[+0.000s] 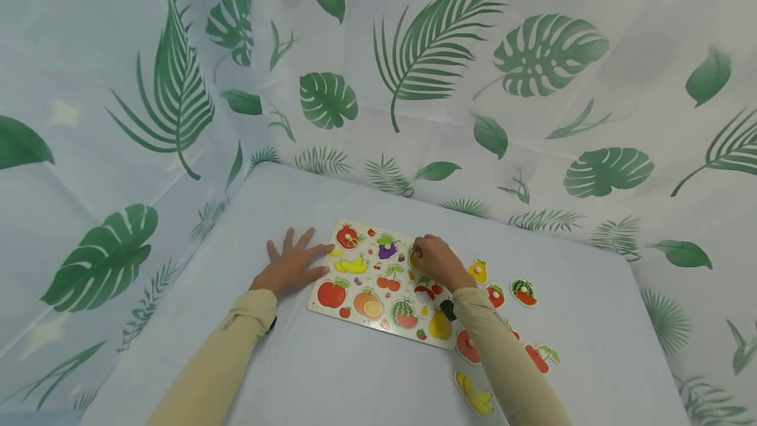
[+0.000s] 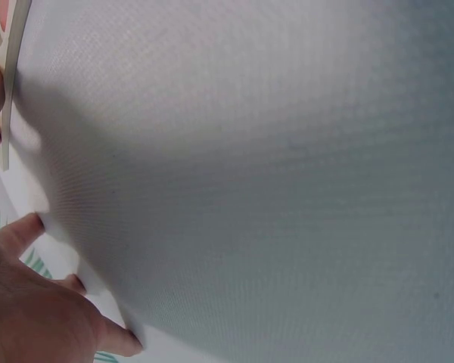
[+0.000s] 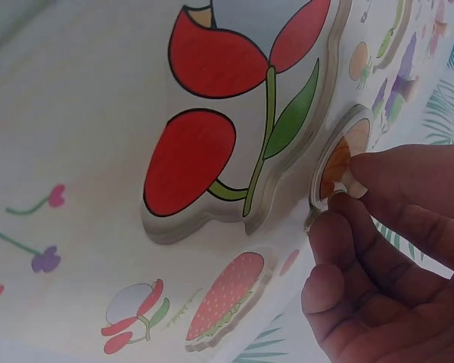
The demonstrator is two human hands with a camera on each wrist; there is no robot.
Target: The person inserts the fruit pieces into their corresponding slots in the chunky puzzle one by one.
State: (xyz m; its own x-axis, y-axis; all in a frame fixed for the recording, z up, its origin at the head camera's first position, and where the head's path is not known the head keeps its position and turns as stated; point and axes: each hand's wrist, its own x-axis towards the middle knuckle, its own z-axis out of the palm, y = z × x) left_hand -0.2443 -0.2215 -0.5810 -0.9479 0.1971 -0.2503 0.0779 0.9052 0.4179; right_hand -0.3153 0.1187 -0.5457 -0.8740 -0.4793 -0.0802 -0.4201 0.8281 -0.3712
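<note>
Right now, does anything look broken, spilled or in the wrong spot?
Nothing looks broken or spilled. The loose watermelon piece and banana piece could seem out of place: they lie on the table, off the puzzle board, while its matching watermelon picture and banana picture are uncovered.

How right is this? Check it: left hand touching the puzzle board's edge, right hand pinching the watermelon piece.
Wrong piece: the right wrist view shows the right hand pinching a brownish-orange piece by its knob. The left hand touches the puzzle board's edge.
</note>
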